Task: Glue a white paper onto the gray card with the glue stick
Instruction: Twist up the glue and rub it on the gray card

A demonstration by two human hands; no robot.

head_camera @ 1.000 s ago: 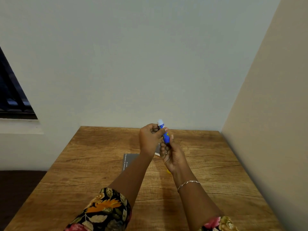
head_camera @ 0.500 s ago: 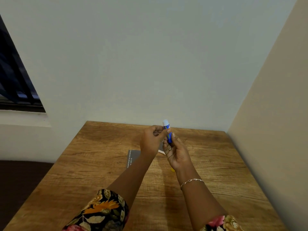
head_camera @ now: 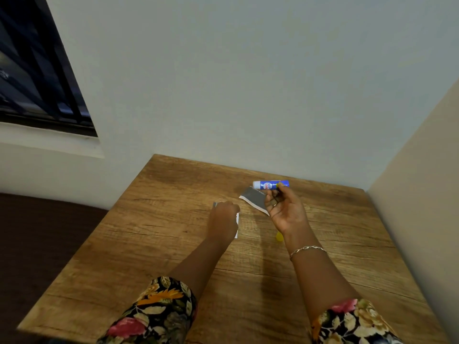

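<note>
The right hand (head_camera: pixel 285 209) is raised above the brown wood-grain tabletop (head_camera: pixel 154 244), palm turned toward the person and fingers curled. Its thumb and fingertips pinch a blue cylindrical glue stick (head_camera: pixel 272 184) near the right end. The glue stick is held roughly level, white tip pointing left.

Just beneath the glue stick, a flat gray card (head_camera: pixel 252 198) lies on the tabletop toward the far side. A thin white edge shows along its near side, and the right hand covers its right corner.

The left hand (head_camera: pixel 223 217) is down on the tabletop, knuckles up, with the fingers bent under and out of sight. It covers a second sheet. A gray corner of this sheet shows at the far left of the hand, and a narrow white paper strip (head_camera: pixel 237 225) shows along the hand's right side. I cannot tell whether the left hand grips this sheet or only rests on it.

A small yellow piece (head_camera: pixel 279 237) sits on the tabletop beside the right wrist, partly hidden. A silver chain bracelet (head_camera: pixel 308 249) circles that wrist. Both arms wear dark floral sleeves (head_camera: pixel 159 311). A dark barred window (head_camera: pixel 37 78) is set in the white wall on the left.
</note>
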